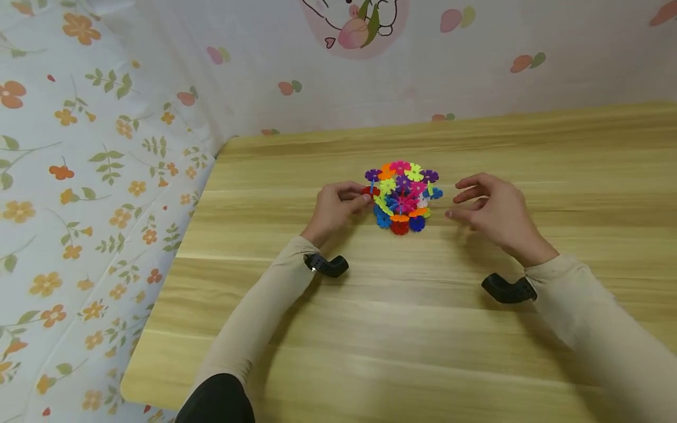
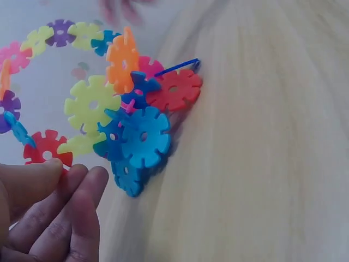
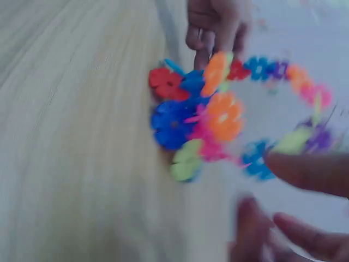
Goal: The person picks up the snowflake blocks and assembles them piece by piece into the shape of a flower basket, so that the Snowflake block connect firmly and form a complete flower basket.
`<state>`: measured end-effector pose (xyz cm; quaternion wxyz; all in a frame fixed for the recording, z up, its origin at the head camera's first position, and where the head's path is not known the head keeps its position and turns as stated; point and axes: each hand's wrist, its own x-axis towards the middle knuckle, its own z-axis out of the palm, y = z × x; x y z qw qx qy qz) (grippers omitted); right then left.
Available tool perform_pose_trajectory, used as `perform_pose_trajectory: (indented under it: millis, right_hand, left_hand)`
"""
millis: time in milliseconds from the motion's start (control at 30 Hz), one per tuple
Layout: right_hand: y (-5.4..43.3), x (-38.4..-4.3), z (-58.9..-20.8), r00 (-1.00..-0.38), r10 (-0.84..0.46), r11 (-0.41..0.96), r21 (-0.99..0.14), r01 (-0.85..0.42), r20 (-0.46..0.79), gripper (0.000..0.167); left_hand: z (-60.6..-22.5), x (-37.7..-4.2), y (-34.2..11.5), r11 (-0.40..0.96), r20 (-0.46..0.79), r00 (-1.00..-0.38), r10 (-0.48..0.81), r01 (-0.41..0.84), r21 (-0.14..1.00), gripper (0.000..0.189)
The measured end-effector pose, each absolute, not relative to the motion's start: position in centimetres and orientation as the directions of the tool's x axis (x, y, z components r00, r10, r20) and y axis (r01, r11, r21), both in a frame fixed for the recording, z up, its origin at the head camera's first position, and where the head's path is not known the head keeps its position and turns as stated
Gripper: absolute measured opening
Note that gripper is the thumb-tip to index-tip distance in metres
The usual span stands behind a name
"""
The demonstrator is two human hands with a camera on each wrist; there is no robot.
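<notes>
A basket-like build of notched snowflake discs (image 1: 403,202) in many colours stands on the table, with a ring of linked discs arching over its clustered base. My left hand (image 1: 338,210) pinches a red disc (image 2: 36,148) at the build's left side between thumb and fingers. To the right, apart from the build in the head view, is my right hand (image 1: 497,214), its fingers loosely bent and spread with nothing between them. Blue discs (image 2: 146,150) and a yellow disc (image 2: 90,106) show near the left hand. The right wrist view is blurred around the thumb.
The wooden table (image 1: 381,346) extends around both hands. Behind it hangs a pale curtain (image 1: 254,64) with fruit prints, and a floral cloth (image 1: 100,194) covers the left side. A black band device (image 1: 330,267) sits on the left wrist, another (image 1: 508,289) on the right.
</notes>
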<state>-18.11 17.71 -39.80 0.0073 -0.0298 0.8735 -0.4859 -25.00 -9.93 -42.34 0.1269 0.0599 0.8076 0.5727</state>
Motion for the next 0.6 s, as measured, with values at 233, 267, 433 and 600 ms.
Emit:
perform_pose_trajectory:
  millis: [233, 267, 433, 600]
  right_hand:
    - [17.8, -22.4, -41.7, -0.933, -0.144, 0.377, -0.890, 0.257, -0.330, 0.077]
    - [17.8, -23.0, -41.7, -0.937, -0.140, 0.375, -0.893, 0.248, -0.319, 0.076]
    - [19.1, -25.6, -41.9, -0.950, -0.169, 0.422, -0.890, 0.172, -0.264, 0.067]
    - [21.2, -27.3, -41.4, -0.954, -0.186, 0.429, -0.893, 0.135, -0.234, 0.047]
  left_hand:
    - [-41.9, -26.9, -8.1, 0.250, -0.169, -0.952, 0.257, -0.103, 0.963, 0.017]
    - [-41.8, -27.3, -7.9, 0.245, -0.166, -0.954, 0.251, -0.104, 0.964, 0.016]
    - [-41.9, -29.7, -6.3, 0.238, -0.155, -0.962, 0.224, -0.101, 0.966, 0.017]
    - [-41.7, -31.7, -4.7, 0.273, -0.142, -0.963, 0.230, -0.076, 0.959, 0.019]
